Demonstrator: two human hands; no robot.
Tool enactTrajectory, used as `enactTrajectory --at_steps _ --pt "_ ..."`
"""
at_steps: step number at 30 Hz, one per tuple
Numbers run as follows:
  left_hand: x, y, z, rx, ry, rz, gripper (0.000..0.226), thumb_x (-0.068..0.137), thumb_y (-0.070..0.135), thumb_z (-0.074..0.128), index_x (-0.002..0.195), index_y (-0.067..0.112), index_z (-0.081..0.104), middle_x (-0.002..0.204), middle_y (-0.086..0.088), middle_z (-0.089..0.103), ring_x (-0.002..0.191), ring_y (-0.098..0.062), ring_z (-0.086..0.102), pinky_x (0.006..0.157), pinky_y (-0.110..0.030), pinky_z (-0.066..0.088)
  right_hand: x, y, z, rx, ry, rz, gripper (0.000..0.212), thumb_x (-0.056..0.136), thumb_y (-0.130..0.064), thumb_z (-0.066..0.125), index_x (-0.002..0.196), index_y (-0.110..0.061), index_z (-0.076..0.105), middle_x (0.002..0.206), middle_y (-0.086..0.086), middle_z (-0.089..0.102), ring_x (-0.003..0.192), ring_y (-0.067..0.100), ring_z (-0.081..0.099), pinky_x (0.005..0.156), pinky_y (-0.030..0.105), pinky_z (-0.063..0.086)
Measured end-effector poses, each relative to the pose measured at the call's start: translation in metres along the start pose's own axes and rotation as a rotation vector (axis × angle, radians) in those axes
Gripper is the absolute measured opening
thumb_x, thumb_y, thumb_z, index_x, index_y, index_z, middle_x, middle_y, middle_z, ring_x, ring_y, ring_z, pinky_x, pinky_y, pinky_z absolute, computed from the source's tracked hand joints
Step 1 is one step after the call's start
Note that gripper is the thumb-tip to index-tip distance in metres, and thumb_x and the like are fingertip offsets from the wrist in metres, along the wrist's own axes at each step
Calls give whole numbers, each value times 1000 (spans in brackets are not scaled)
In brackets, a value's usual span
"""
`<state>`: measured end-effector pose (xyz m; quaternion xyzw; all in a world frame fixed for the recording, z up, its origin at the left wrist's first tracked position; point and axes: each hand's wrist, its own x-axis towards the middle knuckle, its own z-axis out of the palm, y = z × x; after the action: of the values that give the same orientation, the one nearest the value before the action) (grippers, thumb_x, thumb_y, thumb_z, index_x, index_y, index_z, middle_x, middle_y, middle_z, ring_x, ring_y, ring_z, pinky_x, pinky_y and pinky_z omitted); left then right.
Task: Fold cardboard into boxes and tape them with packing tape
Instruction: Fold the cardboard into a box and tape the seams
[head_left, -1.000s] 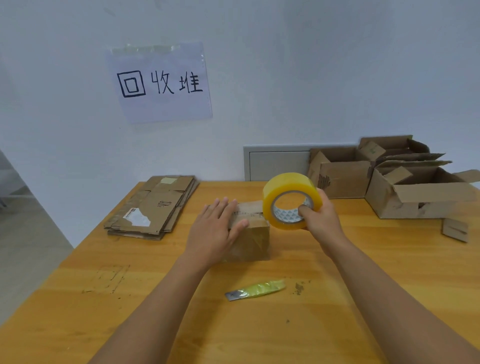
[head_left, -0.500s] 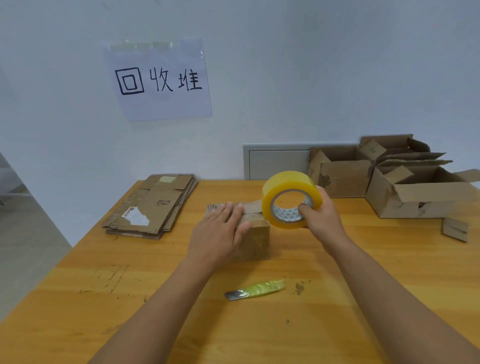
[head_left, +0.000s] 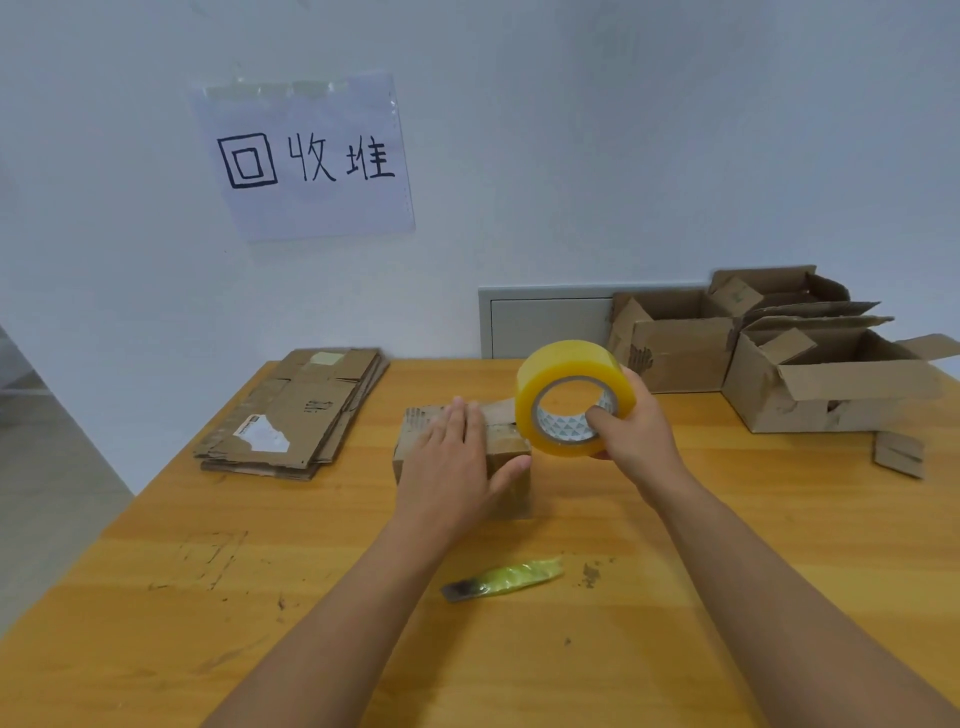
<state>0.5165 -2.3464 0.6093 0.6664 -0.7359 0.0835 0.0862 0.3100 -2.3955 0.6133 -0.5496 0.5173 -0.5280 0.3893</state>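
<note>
A: Since a sec ago, left hand (head_left: 451, 467) slid further across the box (head_left: 410, 457) top; fingers now flat and straight, pressing flaps down, thumb over the near right edge. Roll barely shifted.

B: Right hand (head_left: 631, 431)?

A: Gripping the tape (head_left: 571, 397), thumb hooked inside the core, fingers wrapped round the outside. Roll held upright w/ its hole facing the camera, just right of the left fingertips and touching or nearly touching the box's right end; can't tell which.

B: Box axis?

A: Long side runs left-right, so the seam prob runs from the left fingers toward the roll. A strip seems to lead from roll onto the top. Right hand's nearer the free end, so I'd guess the pull goes rightward while left pins.

B: Cutter?

A: Knife (head_left: 501, 578) lies on the table (head_left: 779, 545), nearer the body than both hands.
</note>
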Motion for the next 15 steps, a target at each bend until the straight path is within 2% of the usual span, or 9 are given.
enactTrajectory --at_steps 2,5,8,10,12,15 --pt "1 0 2 1 15 9 91 91 78 14 159 19 -3 166 -12 8 153 -23 10 122 -34 11 0 3 -1 41 -22 19 61 92 -6 60 142 -37 44 112 -2 61 102 19 62 58 29 56" --pt "1 -1 4 7 14 19 85 92 77 14 159 25 4 166 -11 11 153 -24 12 121 -35 13 -2 10 1 198 -12 102 70 90 -11 67 148 -36 37 121 -1 60 105 20 63 67 35 59" --pt "0 -3 5 26 46 40 86 90 78 14 159 27 11 166 -2 14 152 -23 15 121 -36 14 -10 18 15 396 -11 194 52 85 -13 76 130 -27 54 115 4 67 105 26 67 69 34 55" --pt "0 -5 6 35 50 47 88 89 79 13 159 26 14 165 4 16 152 -22 18 121 -36 15 -14 19 24 468 -31 230 39 85 -9 75 113 -30 58 110 8 68 100 30 68 68 35 56" --pt "1 -5 6 42 45 47 87 89 79 14 159 27 15 165 6 17 152 -22 17 121 -35 15 -13 13 24 452 -21 212 37 87 -3 71 106 -32 57 105 9 66 93 29 67 65 35 57" --pt "3 -6 5 33 33 43 83 91 77 16 158 28 16 165 8 15 152 -20 13 121 -34 12 -7 1 8 241 -21 116 34 88 0 65 104 -29 57 96 4 61 85 21 63 57 30 55"
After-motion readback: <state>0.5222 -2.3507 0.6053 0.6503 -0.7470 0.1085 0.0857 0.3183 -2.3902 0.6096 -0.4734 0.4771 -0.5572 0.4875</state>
